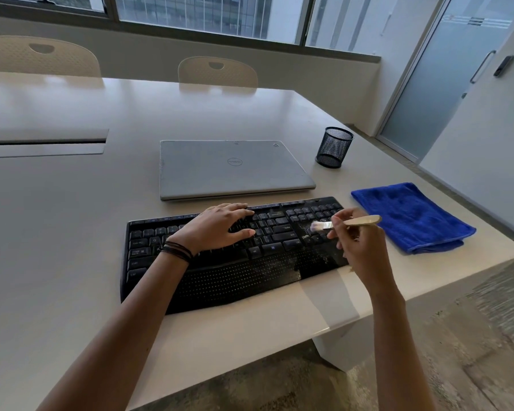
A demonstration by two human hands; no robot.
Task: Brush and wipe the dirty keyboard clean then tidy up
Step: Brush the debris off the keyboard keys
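Brush (365, 220) bristles blur; left hand (217, 225) hides keyboard (235, 280) keys.

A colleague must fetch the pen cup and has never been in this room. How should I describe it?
On the big white table, find the closed grey laptop behind the black keyboard. Just right of the laptop stands the pen cup. It is the only upright thing there: round, black wire mesh, unlike the flat blue cloth nearer the camera.
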